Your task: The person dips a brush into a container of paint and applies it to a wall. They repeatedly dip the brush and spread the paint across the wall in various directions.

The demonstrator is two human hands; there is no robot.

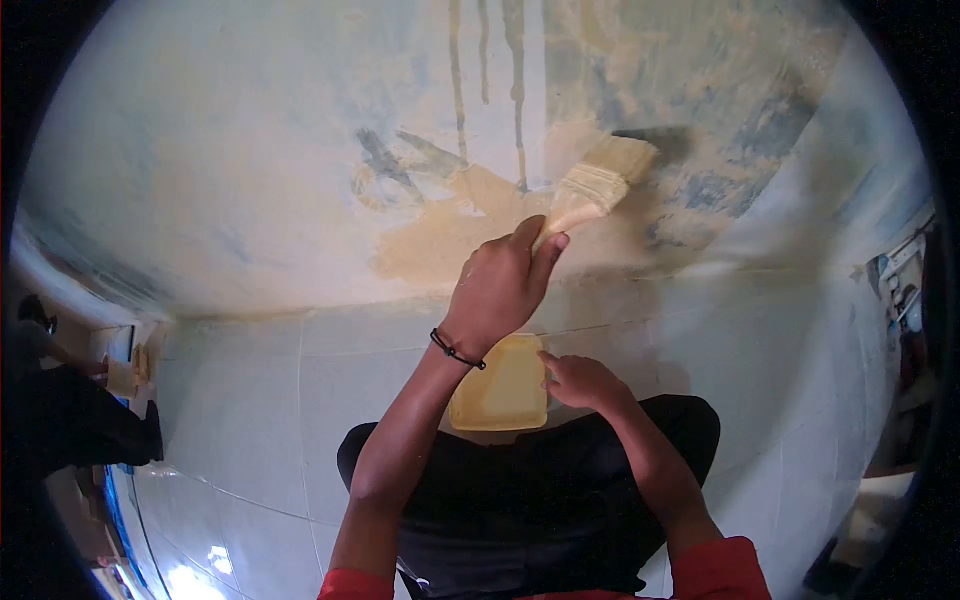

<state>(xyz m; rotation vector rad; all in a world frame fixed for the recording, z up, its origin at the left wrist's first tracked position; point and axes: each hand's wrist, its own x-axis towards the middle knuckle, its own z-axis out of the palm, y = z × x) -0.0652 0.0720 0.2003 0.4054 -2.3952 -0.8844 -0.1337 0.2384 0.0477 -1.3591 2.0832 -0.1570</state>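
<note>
My left hand (500,290), with a black band at the wrist, grips the handle of a wide paintbrush (600,185). Its bristles press against the wall (250,150), at the edge of a fresh beige patch (450,235) over blotchy blue and white paint. Lower down, my right hand (582,382) holds the right edge of a shallow yellow tray (500,395) with beige paint in it, just above my knees in dark trousers.
Paint drips (518,90) run down the wall above the patch. The floor (260,400) is pale tile. Another person (60,410) in dark clothes is at the far left. Cluttered objects (905,290) show at the right edge.
</note>
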